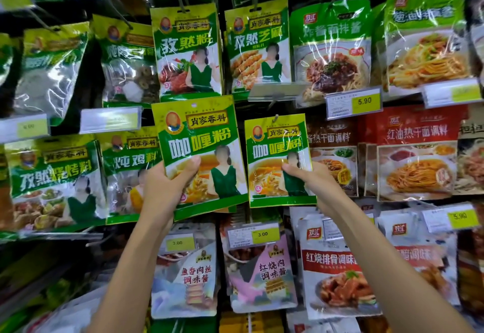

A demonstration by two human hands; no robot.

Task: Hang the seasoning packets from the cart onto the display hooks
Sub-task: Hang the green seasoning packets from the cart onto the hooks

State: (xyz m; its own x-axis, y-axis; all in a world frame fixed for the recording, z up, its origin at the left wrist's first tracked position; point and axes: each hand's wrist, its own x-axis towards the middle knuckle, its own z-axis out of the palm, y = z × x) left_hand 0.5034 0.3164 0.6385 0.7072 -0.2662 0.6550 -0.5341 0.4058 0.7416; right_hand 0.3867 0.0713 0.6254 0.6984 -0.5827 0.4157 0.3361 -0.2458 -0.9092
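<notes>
Mid-frame, the left hand (167,183) grips the first curry-powder packet (199,136), a green one, by its lower left part, thumb curled across the front and fingers behind it; the packet is tilted, its top leaning to the left, and the punched hole at its top edge shows free of any hook; its top edge overlaps the bottom of the cumin packet (187,49) hanging above. Just right of centre, the right hand (310,178) pinches the second curry-powder packet (277,146), of the same design, low down, thumb on the front and fingers behind its right edge; this packet hangs upright, and the tip of a metal hook (275,118) shows at its top hole; the two packets lie side by side with a narrow gap between them. Red noodle-sauce packets (416,154) hang at the right; a yellow 5.90 price label (353,103) sits above them; a 3.00 price label (252,235) sits below the second packet.
</notes>
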